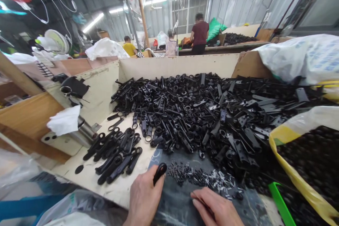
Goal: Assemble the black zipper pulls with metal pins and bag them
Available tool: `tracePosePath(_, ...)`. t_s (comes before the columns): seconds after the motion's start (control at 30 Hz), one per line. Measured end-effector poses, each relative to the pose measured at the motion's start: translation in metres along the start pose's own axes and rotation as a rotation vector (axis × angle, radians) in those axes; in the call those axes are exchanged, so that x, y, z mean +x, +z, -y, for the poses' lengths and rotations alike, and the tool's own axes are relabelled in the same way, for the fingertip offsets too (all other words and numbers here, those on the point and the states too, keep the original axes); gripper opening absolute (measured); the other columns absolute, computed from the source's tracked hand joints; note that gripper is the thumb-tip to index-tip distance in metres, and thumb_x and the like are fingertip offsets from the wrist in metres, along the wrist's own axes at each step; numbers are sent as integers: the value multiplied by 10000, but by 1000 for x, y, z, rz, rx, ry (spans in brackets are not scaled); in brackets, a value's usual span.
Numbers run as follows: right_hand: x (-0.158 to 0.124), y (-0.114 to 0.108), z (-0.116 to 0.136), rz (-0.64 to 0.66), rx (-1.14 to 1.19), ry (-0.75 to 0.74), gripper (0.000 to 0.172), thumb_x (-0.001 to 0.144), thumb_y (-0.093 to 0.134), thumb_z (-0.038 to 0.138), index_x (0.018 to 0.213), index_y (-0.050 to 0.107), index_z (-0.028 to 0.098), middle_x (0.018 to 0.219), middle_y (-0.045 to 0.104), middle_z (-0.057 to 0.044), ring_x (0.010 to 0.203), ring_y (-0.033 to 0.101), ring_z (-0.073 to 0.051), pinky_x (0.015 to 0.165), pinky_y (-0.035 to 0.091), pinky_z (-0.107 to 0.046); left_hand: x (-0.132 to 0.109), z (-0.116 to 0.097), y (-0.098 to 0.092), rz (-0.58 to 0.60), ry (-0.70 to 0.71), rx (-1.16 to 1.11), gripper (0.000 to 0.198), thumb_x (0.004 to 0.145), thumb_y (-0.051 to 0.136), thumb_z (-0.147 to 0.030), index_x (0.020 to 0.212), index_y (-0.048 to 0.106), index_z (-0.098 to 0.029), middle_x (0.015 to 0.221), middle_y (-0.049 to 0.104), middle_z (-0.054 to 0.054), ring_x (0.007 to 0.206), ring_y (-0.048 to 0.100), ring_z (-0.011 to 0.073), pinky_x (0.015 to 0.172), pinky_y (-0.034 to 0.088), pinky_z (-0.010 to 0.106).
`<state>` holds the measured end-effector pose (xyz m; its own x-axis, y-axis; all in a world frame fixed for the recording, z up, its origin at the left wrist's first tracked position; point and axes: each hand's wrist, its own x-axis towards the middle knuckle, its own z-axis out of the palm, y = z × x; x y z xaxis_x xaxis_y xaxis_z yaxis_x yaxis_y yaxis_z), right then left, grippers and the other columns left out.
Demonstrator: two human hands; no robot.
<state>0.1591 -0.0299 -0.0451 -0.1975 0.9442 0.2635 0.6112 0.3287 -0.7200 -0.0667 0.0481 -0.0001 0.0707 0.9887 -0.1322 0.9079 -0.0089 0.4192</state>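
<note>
- right hand (215, 207): fingers curled above a dark grey flat sheet (176, 203); cannot tell whether they grip anything
- left hand (145, 195): thumb and fingers grasping a glossy black round-ended piece (159, 174), above the sheet's left edge
- beyond: small silver pins (218, 180) on the sheet
- farther: a large heap of black parts (185, 107)

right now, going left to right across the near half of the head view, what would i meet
White cloth, small group of black pieces, left hand with a black part in its fingers, right hand, yellow-and-white bag.
</note>
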Motion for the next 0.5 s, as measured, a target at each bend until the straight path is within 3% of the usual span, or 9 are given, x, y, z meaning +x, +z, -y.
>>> tracePosePath(0.13,-3,-3,2,-18,-78,-16,297,1093,437,295,950,693,246,834,753,-25,736,765,-169,664,579,-205,8,-5,8,34,66,61,203,986,540,-248,1025,737,-279,868,813,71,875,745,296,688,396,291)
tracePosePath(0.27,0,-9,7,-36,-66,52,268,1081,464,291,956,696,242,848,756,-18,746,759,-168,670,571,-219,9,2,2,76,194,158,252,982,508,-208,1028,739,-299,906,819,42,892,731,293,716,404,298)
tracePosePath(0.5,28,10,18,-64,-238,65,456,1128,311,411,905,673,248,854,719,-30,701,752,-184,605,529,-256,1,7,-3,29,244,187,239,941,534,-206,733,644,-249,689,746,25,740,688,273,691,364,320)
